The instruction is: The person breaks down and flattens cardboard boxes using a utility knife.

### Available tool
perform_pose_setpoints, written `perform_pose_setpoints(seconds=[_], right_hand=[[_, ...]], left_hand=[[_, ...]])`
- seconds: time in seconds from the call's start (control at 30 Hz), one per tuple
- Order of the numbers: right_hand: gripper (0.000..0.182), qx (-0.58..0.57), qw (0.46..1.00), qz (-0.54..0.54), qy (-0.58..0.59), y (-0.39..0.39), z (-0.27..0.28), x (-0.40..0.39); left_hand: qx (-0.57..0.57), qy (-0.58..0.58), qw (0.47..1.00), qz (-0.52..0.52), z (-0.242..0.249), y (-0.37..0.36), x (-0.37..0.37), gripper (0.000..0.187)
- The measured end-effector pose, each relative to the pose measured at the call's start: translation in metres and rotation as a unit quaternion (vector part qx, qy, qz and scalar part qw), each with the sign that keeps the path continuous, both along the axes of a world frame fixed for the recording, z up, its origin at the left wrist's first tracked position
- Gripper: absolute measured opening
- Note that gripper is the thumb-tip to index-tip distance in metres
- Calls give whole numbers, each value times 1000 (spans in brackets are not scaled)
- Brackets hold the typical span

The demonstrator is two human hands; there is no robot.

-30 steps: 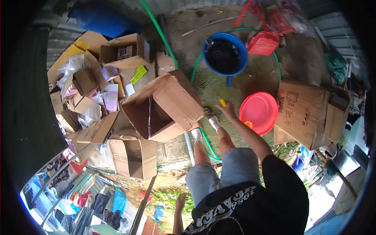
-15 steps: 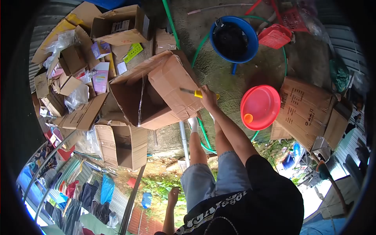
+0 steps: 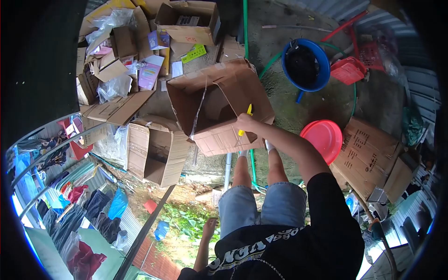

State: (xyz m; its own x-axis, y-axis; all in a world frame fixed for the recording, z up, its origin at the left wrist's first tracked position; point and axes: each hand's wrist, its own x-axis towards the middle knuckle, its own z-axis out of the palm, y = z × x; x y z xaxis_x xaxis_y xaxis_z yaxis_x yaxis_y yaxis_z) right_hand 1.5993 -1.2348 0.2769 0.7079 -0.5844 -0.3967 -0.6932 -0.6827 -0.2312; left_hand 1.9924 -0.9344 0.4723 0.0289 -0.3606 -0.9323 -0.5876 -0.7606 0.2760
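Observation:
My right hand (image 3: 245, 123) is closed round the yellow handle of a knife (image 3: 249, 110). Its short blade points down, right at the front side of a large open cardboard box (image 3: 216, 142). The box lies tilted with its opening facing left, and a strip of clear tape hangs across that opening. A raised flap is folded over the box's right part, beside my right hand. My left hand (image 3: 209, 228) hangs low at my left side, away from the box, its fingers loosely curled with nothing visible in them.
A smaller open carton (image 3: 176, 156) stands left of the box. Flattened cardboard (image 3: 116, 106) and plastic bags pile up behind it. To the right are a blue basin (image 3: 322, 79), a red basin (image 3: 322, 135) and a folded carton (image 3: 361, 148). A green hose (image 3: 268, 70) crosses the floor.
My right hand has moved from the box's right edge to its front side, and the knife has turned from pointing left to pointing down. The whole view has shifted.

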Motion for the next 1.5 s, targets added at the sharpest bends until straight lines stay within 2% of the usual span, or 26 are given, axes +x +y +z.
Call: perform_pose_setpoints(seconds=[0.03,0.07,0.17,0.2,0.27,0.33,0.37,0.47,0.53,0.6,0.7,0.8,0.87,0.9,0.97,1.0,1.07,1.13,1.2,1.23,1.3,1.33,1.37,1.4,1.47,1.5], right_hand=[[11,-44,998,13,-40,0,19,-19],[5,-6,999,31,-45,-3,39,-39],[16,43,976,-85,-198,-15,141,-118],[16,33,979,-72,-187,-25,178,-134],[21,4,951,-182,-249,-29,244,-155],[21,-9,937,-206,-281,-34,306,-177],[24,-28,930,-219,-293,-33,335,-195],[31,-127,911,-276,-278,-5,436,-272],[39,-206,896,-325,-223,31,492,-341],[37,-236,867,-402,-178,79,541,-415],[30,-373,783,-471,-160,172,586,-510],[33,-500,677,-537,-54,254,632,-567],[35,-556,626,-546,-12,296,658,-596],[35,-563,620,-546,-12,312,667,-612],[36,-614,505,-601,79,341,679,-642],[36,-616,503,-601,78,352,683,-650],[39,-652,397,-629,145,369,690,-670],[40,-715,314,-601,174,400,686,-723],[40,-671,164,-694,206,418,679,-753],[40,-671,167,-693,205,423,671,-769],[38,-622,282,-730,21,436,635,-812],[36,-589,317,-742,-33,438,612,-845],[34,-583,382,-712,83,423,594,-844],[34,-575,457,-672,88,411,575,-845],[34,-544,468,-691,85,397,534,-860],[34,-488,491,-716,84,395,515,-867]], left_hand=[[-5,2,1000,27,4,-7,2,21],[-34,3,999,28,1,-6,9,21],[-70,-4,997,33,-18,-13,23,20],[-92,-8,995,42,-23,-16,23,20],[-113,6,994,4,-25,-32,15,21],[-111,-16,990,-91,-5,-68,-13,21],[-147,-20,978,-147,-24,-74,-8,23],[-226,9,971,-71,-7,-115,-62,16],[-231,61,971,-17,-23,-131,-89,16],[-226,90,967,-80,-31,-147,-129,16],[-191,124,947,-225,-34,-155,-183,21],[-197,130,932,-276,-53,-157,-214,24],[-194,120,927,-298,-50,-163,-231,25],[-190,118,921,-318,-55,-165,-233,26],[-196,109,913,-341,-62,-168,-235,26],[-199,108,912,-342,-53,-167,-238,26],[-205,97,918,-324,-28,-166,-241,25],[-221,105,924,-293,-24,-162,-231,23],[-228,64,926,-294,-12,-151,-222,23],[-227,64,927,-291,-9,-142,-218,23],[-207,39,935,-285,-4,-130,-203,21],[-185,-12,934,-306,29,-122,-220,21],[-202,-34,915,-348,21,-114,-212,22],[-219,-56,893,-390,12,-107,-200,22],[-180,-53,907,-378,26,-95,-201,24],[-150,-43,922,-354,36,-89,-206,27]])
